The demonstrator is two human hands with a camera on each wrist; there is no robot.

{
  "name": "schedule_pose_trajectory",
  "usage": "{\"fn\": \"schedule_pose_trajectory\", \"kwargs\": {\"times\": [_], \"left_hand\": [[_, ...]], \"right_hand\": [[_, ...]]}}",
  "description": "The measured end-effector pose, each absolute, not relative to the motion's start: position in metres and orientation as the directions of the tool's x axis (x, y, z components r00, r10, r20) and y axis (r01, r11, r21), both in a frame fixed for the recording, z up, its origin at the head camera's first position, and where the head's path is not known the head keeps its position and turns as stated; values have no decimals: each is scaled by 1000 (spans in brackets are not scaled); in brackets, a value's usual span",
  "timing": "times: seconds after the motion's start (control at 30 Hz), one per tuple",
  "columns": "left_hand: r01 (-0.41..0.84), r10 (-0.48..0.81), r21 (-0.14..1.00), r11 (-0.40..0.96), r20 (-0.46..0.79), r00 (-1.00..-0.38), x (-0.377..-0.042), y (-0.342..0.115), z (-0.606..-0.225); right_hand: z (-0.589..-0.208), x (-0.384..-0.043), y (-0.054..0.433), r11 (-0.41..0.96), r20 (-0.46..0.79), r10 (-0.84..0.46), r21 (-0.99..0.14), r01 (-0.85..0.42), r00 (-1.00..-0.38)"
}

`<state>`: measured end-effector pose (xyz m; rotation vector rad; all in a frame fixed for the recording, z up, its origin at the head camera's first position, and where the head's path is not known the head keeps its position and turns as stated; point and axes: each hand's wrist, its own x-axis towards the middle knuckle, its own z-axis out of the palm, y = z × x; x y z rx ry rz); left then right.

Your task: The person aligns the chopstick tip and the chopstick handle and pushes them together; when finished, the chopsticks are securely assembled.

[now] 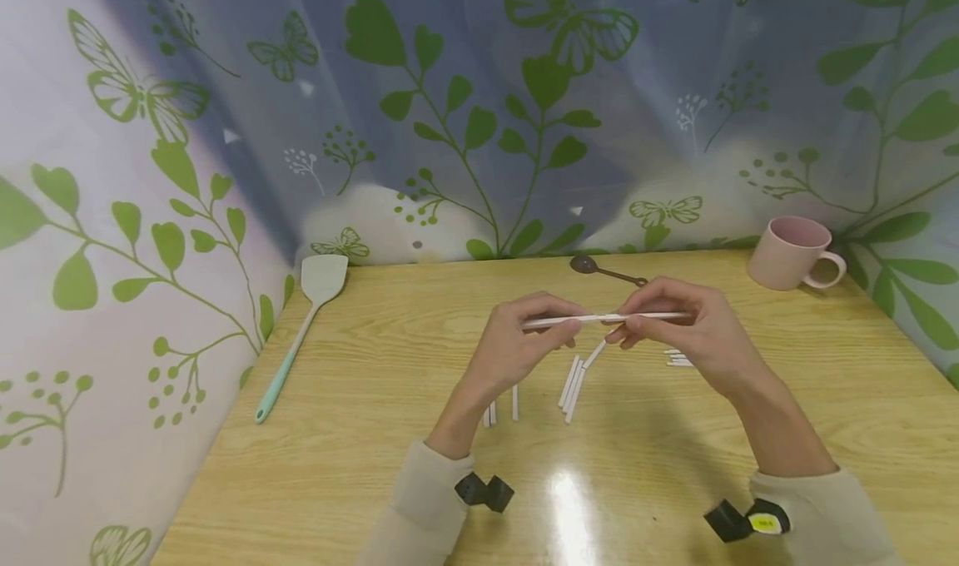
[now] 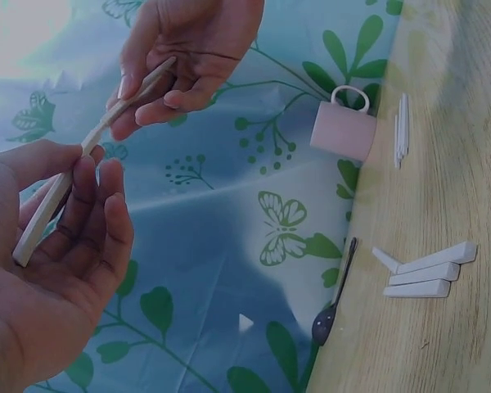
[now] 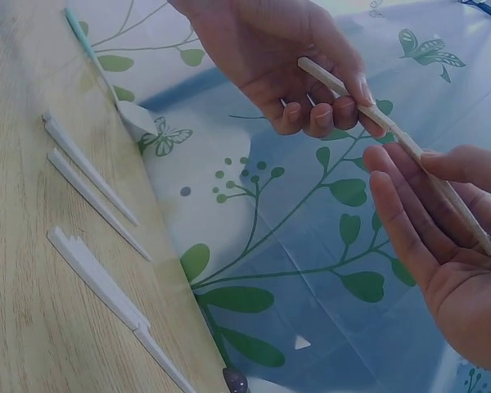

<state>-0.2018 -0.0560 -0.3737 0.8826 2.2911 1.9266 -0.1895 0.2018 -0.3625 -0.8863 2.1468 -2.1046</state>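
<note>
In the head view both hands are raised over the table, holding a thin white stick [image 1: 597, 319] level between them. My left hand [image 1: 513, 345] pinches its left part between thumb and fingers. The right hand [image 1: 700, 337] pinches the right part, fingertips close to the left ones. In the left wrist view the stick [image 2: 42, 217] bends slightly near the middle; whether it is one piece or two end to end, I cannot tell. Below the hands lie a group of similar white sticks [image 1: 573, 389], a single stick [image 1: 514, 403] to its left, and more sticks [image 1: 678, 358] partly behind the right hand.
A spatula [image 1: 300, 341] with a mint handle lies at the table's left. At the back are a dark brown spoon [image 1: 584, 264] and, in the right corner, a pink mug [image 1: 782, 258]. A leaf-patterned curtain [image 1: 449, 91] borders the wooden table [image 1: 360, 466].
</note>
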Motion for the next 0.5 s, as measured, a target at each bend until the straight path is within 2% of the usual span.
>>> {"fn": "schedule_pose_trajectory", "kwargs": {"times": [0.5], "left_hand": [[408,466,912,48,341,-816,-202,-55,-375]], "right_hand": [[-359,-187,203,36,306,-414,-936,-351,-857]]}}
